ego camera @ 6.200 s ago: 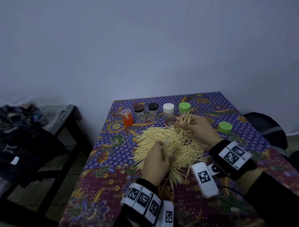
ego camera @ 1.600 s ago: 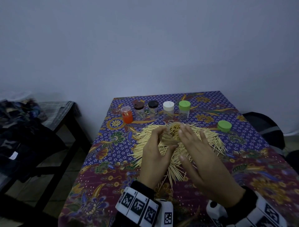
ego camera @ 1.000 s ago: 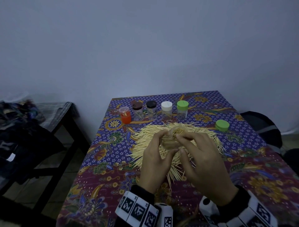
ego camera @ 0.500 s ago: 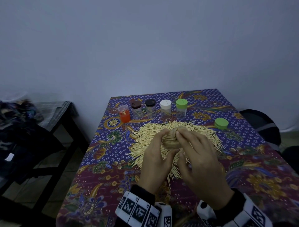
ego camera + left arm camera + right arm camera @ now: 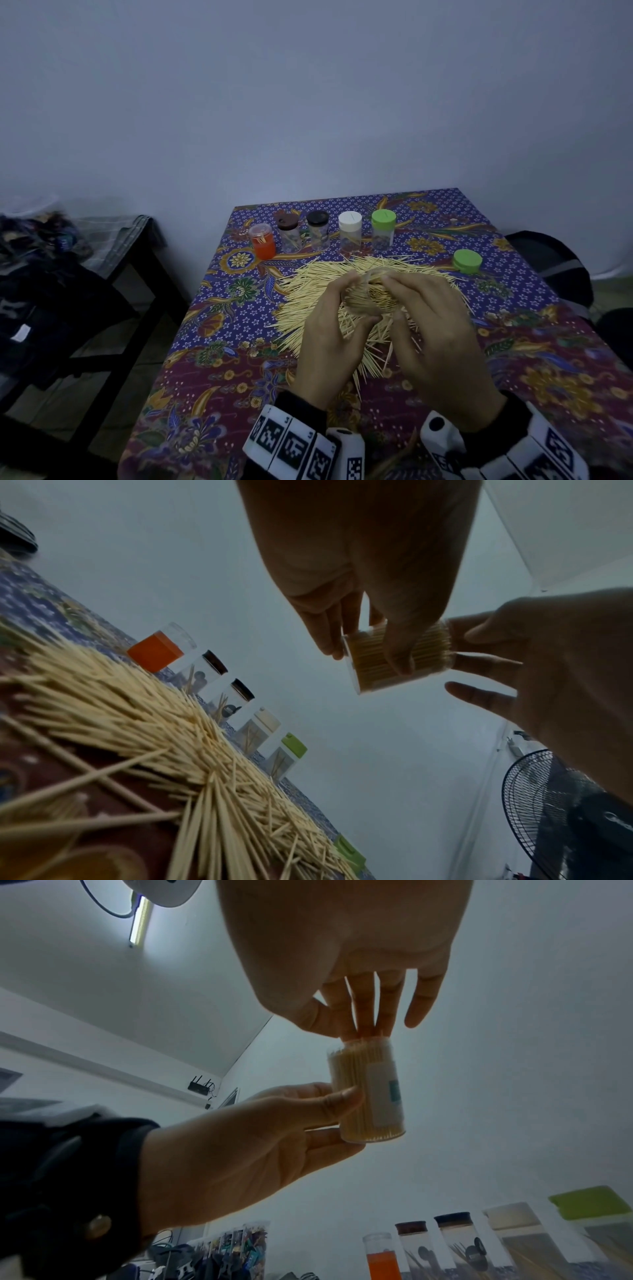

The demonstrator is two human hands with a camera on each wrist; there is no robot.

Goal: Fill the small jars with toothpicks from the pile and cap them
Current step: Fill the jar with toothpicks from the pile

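Toothpicks pack a clear jar [image 5: 368, 1093] held above the pile [image 5: 308, 291], its long axis nearly upright, the left hand [image 5: 329, 346] wrapped around its side as the grip. Straight right-hand fingertips [image 5: 365, 1030] press down on the toothpick ends at the mouth, directly over that grip. Its likely cap, a green lid [image 5: 467, 261], lies on the table [image 5: 219, 342] well off to the right, nearer the right hand [image 5: 442, 342].

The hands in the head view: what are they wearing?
Both hands are bare. Each wrist carries a white band of square black-and-white code markers over a dark sleeve, plus a white camera pod bearing a marker.
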